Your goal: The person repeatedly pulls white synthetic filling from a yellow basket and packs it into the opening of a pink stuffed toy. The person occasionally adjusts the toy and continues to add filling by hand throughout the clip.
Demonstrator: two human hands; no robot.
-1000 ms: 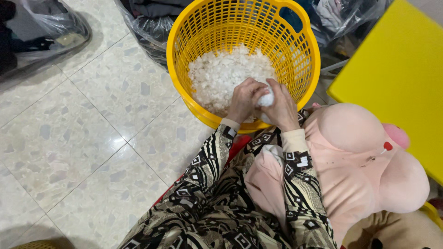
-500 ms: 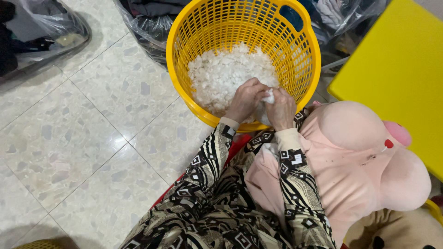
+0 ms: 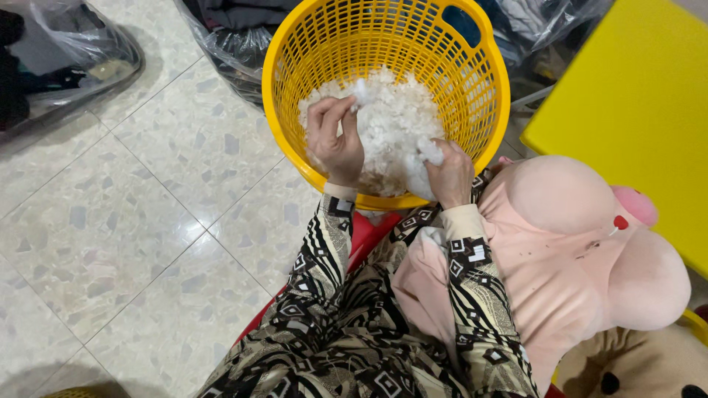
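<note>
Nearest the camera are the person's patterned black-and-cream sleeves (image 3: 324,295) and clothing, filling the lower middle of the view. A pink plush toy (image 3: 582,258) lies across the lap on the right side, its rounded head beside the right forearm; a small red mark and a pink ear show at its far edge. A tan plush (image 3: 641,365) with dark spots peeks out below it in the bottom right corner. A strip of red seat (image 3: 365,236) shows between the arms.

Beyond the lap, both hands reach over the near rim of a yellow basket (image 3: 472,81) that stands on the pale speckled tile floor (image 3: 110,221). The basket holds a heap of white stuffing (image 3: 391,125). The left hand (image 3: 335,140) is inside the basket at its left side, its grip pinching a tuft of stuffing between raised fingertips and thumb. The right hand (image 3: 450,173) rests at the near rim, its grip curled shut around a wad of stuffing that shows white above the knuckles. The two hands are apart, with the heap between them.

To the right of the basket a flat yellow counter (image 3: 634,110) fills the upper right corner. Behind the basket lie clear plastic bags (image 3: 228,44) of dark cloth, and another bag (image 3: 81,51) sits on the floor at the far left.
</note>
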